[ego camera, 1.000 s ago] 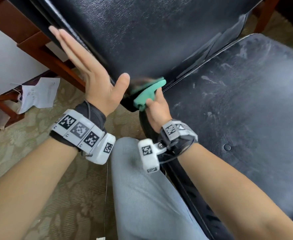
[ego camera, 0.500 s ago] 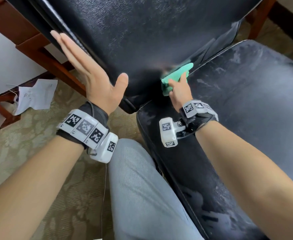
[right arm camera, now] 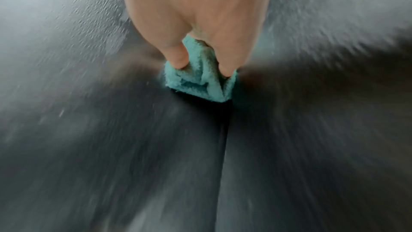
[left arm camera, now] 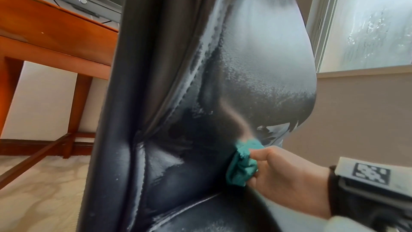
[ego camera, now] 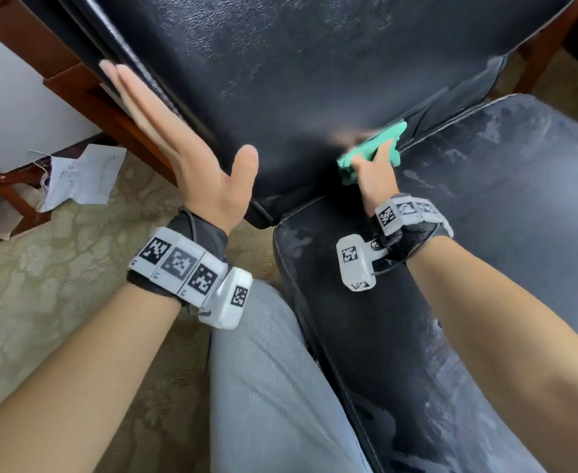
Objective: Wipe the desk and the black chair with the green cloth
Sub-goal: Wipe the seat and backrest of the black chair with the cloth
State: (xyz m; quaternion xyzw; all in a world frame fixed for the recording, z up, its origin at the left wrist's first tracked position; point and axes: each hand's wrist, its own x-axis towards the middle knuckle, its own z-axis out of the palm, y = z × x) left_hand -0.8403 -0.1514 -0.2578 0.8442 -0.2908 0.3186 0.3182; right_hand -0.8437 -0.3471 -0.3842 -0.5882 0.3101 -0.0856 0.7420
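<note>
At the far left, crumpled white paper (ego camera: 82, 179) lies on the patterned beige carpet (ego camera: 41, 285) below a reddish wooden surface (left arm camera: 44, 24). Next comes the left hand (ego camera: 192, 155), spread flat with fingers straight and together and the thumb held apart; its palm faces the side edge of the chair (ego camera: 314, 80) back, and the fingers appear to press against that edge. It holds nothing.

Further right, the right hand (ego camera: 374, 174) clamps a bunched green cloth (ego camera: 372, 148) between thumb and curled fingers, pushing it into the crease where the backrest meets the seat. The cloth is a fluffy terry wad, longer than wide, its long axis running along the crease, up and to the right in the head view. In the right wrist view its folded tip (right arm camera: 200, 80) points into the seam.

The chair is black grained leather, glossy on the backrest, with pale smears across the padded seat (ego camera: 502, 199) and stitched piping on its rim.
</note>
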